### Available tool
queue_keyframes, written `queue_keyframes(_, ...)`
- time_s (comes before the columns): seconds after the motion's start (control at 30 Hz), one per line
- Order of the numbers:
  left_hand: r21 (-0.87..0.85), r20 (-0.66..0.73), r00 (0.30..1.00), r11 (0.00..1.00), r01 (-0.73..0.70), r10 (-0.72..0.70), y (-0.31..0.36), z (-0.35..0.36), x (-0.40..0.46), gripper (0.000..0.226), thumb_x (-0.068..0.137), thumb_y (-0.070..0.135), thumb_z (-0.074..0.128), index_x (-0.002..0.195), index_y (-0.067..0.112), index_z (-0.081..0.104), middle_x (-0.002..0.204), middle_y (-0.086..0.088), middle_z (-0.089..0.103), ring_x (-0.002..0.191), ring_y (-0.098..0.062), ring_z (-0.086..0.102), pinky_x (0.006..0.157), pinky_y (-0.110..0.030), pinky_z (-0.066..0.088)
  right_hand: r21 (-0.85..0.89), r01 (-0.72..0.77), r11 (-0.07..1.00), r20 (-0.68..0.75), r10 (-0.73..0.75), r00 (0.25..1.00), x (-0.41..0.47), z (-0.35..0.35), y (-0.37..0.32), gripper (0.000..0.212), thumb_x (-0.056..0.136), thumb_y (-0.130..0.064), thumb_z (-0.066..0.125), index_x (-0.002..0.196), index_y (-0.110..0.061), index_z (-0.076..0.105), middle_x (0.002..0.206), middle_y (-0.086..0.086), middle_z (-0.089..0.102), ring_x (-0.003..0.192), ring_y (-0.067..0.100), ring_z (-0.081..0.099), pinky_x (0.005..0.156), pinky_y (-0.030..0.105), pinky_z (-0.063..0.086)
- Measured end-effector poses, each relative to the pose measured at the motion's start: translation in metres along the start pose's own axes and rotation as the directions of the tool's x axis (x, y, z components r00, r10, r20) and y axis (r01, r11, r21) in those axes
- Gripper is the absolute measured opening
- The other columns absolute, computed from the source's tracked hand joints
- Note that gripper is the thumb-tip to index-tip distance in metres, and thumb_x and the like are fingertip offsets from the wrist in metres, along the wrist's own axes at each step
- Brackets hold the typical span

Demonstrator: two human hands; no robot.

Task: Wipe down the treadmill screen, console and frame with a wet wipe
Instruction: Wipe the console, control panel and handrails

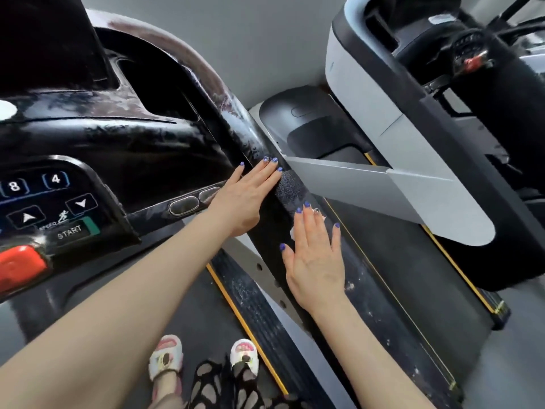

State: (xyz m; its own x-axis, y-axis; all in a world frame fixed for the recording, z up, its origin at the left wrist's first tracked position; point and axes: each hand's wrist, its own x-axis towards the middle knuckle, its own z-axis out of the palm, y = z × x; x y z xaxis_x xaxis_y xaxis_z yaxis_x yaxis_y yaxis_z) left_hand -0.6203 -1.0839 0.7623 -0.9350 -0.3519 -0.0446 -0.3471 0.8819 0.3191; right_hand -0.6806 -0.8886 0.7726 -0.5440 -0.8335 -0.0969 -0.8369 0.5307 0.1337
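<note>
The black treadmill console [88, 134] fills the left, wet and streaked, with its dark screen [44, 39] at the top left. Its right handrail [290, 188] runs down the middle, with a textured grip patch. My left hand [244, 196] lies flat with straight fingers on the inner side of that rail. My right hand [315, 258] presses a white wet wipe [295, 231] flat against the rail lower down; only the wipe's edges show past my fingers.
Speed buttons, a START key [69, 231] and a red stop button [20, 267] sit at the lower left. A neighbouring grey and black treadmill [413, 172] stands close on the right. My feet in white sandals [165, 358] stand on the belt.
</note>
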Motion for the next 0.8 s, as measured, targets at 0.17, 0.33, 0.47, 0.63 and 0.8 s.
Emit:
queue_keyframes(0.17,0.014,0.028,0.997,0.997,-0.075,0.074,-0.010,-0.004,0.000,0.093,0.087,-0.003,0.044,0.160,0.021,-0.009,0.167,0.003,-0.018,0.153,-0.012,-0.018,0.125,-0.042,-0.008,0.116,-0.154,0.981,0.057,0.148,0.987,0.056,-0.017,-0.006,0.065,0.107,-0.043,0.025,0.159,-0.007,0.010,0.167,0.010,0.010,0.154,0.023,0.012,0.123,0.052,0.002)
queue_keyframes(0.33,0.033,0.051,0.993,0.994,-0.108,0.106,-0.015,-0.003,0.000,0.092,0.088,-0.001,0.044,0.160,0.020,-0.011,0.166,0.003,-0.021,0.153,-0.013,-0.019,0.125,-0.042,-0.007,0.246,-0.321,0.915,0.075,0.312,0.947,0.068,-0.018,-0.020,0.067,0.106,-0.045,0.031,0.159,-0.009,0.011,0.167,0.008,0.011,0.153,0.024,0.014,0.122,0.055,-0.001)
queue_keyframes(0.47,0.033,0.065,0.989,0.990,-0.138,0.135,-0.018,-0.006,0.000,0.093,0.088,-0.002,0.043,0.159,0.020,-0.013,0.166,0.003,-0.023,0.152,-0.012,-0.021,0.124,-0.042,-0.008,0.127,-0.222,0.967,0.004,0.224,0.975,-0.008,0.002,-0.032,0.071,0.101,-0.047,0.029,0.160,-0.011,0.011,0.168,0.010,0.007,0.154,0.028,0.010,0.120,0.059,0.006)
queue_keyframes(0.63,0.055,0.074,0.985,0.986,-0.158,0.154,-0.021,-0.007,0.001,0.094,0.088,-0.001,0.044,0.159,0.020,-0.014,0.166,0.003,-0.024,0.152,-0.013,-0.022,0.124,-0.043,-0.008,0.069,-0.190,0.979,0.060,0.186,0.981,-0.025,0.003,-0.020,0.068,0.102,-0.047,0.026,0.159,-0.018,0.002,0.168,0.006,0.005,0.155,0.027,0.009,0.121,0.060,0.011)
queue_keyframes(0.8,0.078,0.070,0.988,0.987,-0.141,0.135,-0.017,-0.009,-0.001,0.092,0.090,0.003,0.045,0.160,0.018,-0.013,0.166,0.001,-0.022,0.152,-0.014,-0.021,0.125,-0.045,-0.007,0.246,-0.370,0.896,0.102,0.356,0.929,0.034,-0.008,-0.003,0.058,0.106,-0.043,0.028,0.156,-0.015,0.021,0.166,0.003,0.019,0.152,0.020,0.021,0.122,0.057,-0.001)
